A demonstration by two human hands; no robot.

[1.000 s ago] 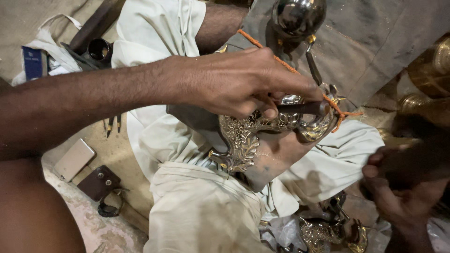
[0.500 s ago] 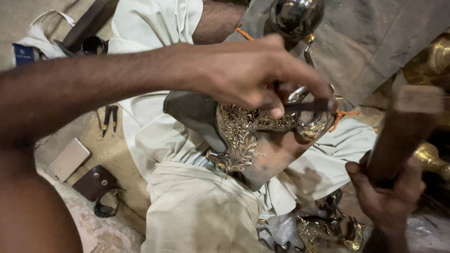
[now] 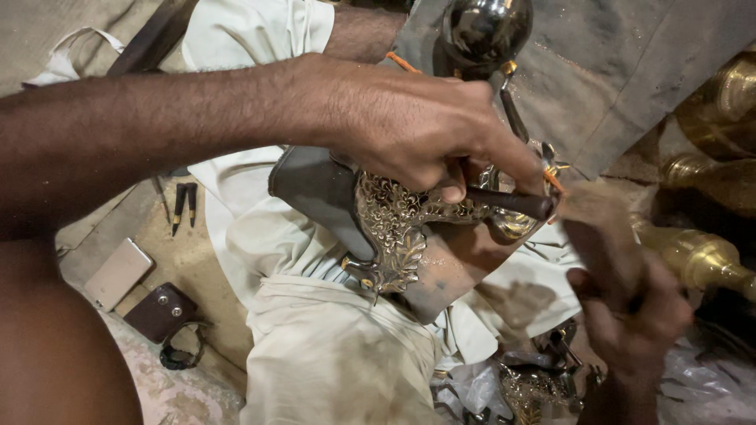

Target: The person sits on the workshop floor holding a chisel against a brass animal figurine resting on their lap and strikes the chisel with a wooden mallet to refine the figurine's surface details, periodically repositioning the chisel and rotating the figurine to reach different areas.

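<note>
On the floor at the left, a phone [image 3: 118, 273] is lying beside a small brown leather pouch [image 3: 161, 312], with two dark-handled tools [image 3: 185, 205] just above them. The left hand [image 3: 409, 130] is reaching across from the left, its fingers pinching a dark chisel-like punch [image 3: 508, 201] against an ornate engraved brass piece [image 3: 398, 228], which is resting on the person's lap over cream cloth [image 3: 331, 354]. At the right, the right hand [image 3: 630, 315] is gripping a blurred wooden mallet [image 3: 602, 228], its head just beside the punch's end. Brass vessels [image 3: 701, 252] are standing along the right edge.
</note>
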